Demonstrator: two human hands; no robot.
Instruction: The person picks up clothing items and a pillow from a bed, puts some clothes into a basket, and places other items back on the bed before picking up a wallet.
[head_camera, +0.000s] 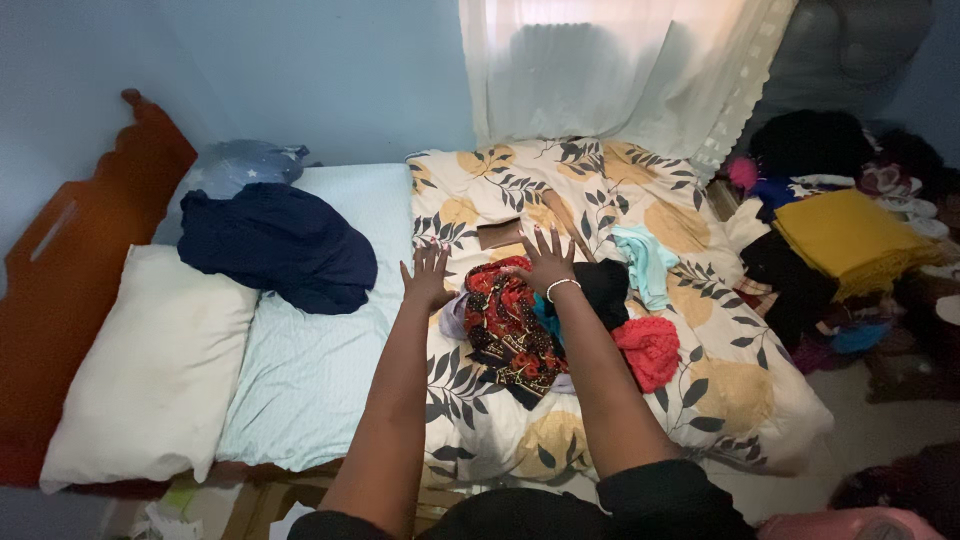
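While both hands lie open, fingers spread, the left hand (427, 277) rests on the duvet (690, 395) and the right hand (547, 262) on the red cloth (505, 330), approx. 6 o'clock of the curtain (600, 70). Seems the gathering step; next needs a grip on the cloth.

White pillow (150, 370), navy garment (280, 245), perhaps yellow blanket (845, 235).

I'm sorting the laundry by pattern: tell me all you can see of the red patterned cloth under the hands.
The red patterned cloth is a crumpled, soft-looking fabric printed in red, black and orange. It lies heaped on the floral duvet, beside a black garment and a red knitted piece. The right hand rests on its upper edge; the left hand lies beside it.
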